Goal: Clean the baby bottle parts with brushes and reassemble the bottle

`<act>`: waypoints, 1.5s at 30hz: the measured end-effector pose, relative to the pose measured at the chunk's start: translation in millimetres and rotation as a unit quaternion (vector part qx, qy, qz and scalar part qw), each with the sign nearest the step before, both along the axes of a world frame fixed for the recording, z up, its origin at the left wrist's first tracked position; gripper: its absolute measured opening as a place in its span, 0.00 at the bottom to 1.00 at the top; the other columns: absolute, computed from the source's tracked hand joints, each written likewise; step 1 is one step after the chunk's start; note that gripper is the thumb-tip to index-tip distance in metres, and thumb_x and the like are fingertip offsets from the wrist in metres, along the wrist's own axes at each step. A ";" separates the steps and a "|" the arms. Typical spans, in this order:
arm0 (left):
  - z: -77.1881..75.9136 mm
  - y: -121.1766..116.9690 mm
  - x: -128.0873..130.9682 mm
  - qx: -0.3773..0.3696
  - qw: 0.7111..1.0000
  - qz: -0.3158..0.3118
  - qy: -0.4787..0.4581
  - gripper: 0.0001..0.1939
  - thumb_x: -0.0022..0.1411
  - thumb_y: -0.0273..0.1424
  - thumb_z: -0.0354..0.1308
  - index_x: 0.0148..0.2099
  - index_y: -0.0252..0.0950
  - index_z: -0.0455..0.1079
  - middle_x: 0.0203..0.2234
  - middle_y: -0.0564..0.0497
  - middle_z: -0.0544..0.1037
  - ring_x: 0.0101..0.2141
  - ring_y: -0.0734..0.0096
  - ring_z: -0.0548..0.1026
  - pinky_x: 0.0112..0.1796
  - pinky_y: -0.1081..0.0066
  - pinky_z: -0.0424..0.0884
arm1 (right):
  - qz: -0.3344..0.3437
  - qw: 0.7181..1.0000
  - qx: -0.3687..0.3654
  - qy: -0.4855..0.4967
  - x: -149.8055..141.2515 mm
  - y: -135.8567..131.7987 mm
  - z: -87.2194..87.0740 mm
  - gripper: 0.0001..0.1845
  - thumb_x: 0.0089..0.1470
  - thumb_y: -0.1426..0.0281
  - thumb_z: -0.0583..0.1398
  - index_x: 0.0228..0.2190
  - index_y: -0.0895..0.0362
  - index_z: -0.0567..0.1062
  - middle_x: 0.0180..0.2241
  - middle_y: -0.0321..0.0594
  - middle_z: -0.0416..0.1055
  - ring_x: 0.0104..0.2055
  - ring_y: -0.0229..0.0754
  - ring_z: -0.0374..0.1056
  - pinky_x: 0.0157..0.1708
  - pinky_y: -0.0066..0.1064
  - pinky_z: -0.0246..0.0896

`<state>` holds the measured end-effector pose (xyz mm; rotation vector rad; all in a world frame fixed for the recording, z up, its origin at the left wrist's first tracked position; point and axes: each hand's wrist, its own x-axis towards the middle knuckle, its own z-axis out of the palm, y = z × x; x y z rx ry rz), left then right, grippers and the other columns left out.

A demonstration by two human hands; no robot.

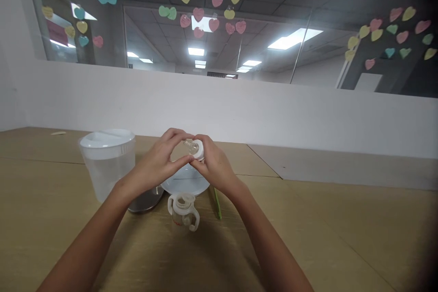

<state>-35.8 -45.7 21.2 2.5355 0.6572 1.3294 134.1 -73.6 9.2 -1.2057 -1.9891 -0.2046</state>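
Note:
In front of me, above a white bowl, both hands are raised around a baby bottle nipple set in a white collar ring. My right hand grips the ring from the right. My left hand is curved round from the left, its thumb and fingertips closed at the ring's edge and the nipple's tip. The clear nipple points left, toward my left palm. Nearer to me, a baby bottle with two pale side handles stands upright, its top uncovered.
A translucent pitcher with a white lid stands at the left. Partly behind my left forearm sits a dark round dish or plate. A thin green stick-like thing lies right of the bottle. A white wall rises behind the table.

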 end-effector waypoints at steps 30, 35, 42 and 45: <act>-5.9 -6.7 6.8 0.134 0.984 0.114 -0.006 0.08 0.54 0.33 0.60 0.29 0.35 0.65 0.27 0.54 0.69 0.29 0.71 0.67 0.31 0.72 0.61 | -0.133 0.982 -0.041 -0.125 -4.0 -4.4 4.2 0.24 0.50 0.65 0.63 0.45 0.59 0.61 0.32 0.38 0.70 0.30 0.43 0.67 0.24 0.27 0.46; 4.1 -11.5 -3.4 0.102 0.989 0.106 0.011 0.07 0.54 0.35 0.60 0.32 0.37 0.68 0.30 0.54 0.72 0.31 0.71 0.70 0.32 0.72 0.63 | -0.093 0.991 -0.040 -0.092 -6.8 -8.0 6.3 0.20 0.51 0.64 0.61 0.43 0.58 0.62 0.29 0.35 0.70 0.27 0.40 0.65 0.24 0.26 0.47; 11.2 -13.1 -19.6 0.080 0.994 0.065 0.029 0.07 0.57 0.35 0.58 0.39 0.45 0.74 0.35 0.58 0.76 0.36 0.74 0.73 0.37 0.75 0.66 | -0.091 0.993 -0.036 -0.067 -10.0 -9.1 7.0 0.17 0.54 0.59 0.57 0.39 0.57 0.64 0.28 0.35 0.70 0.27 0.40 0.65 0.24 0.26 0.47; 10.3 -11.4 -20.2 0.090 0.992 0.079 0.027 0.07 0.56 0.35 0.59 0.38 0.45 0.75 0.35 0.58 0.77 0.36 0.73 0.73 0.36 0.75 0.67 | -0.089 0.992 -0.029 -0.079 -9.9 -8.6 6.3 0.17 0.53 0.59 0.58 0.39 0.57 0.65 0.30 0.37 0.71 0.28 0.40 0.66 0.25 0.26 0.47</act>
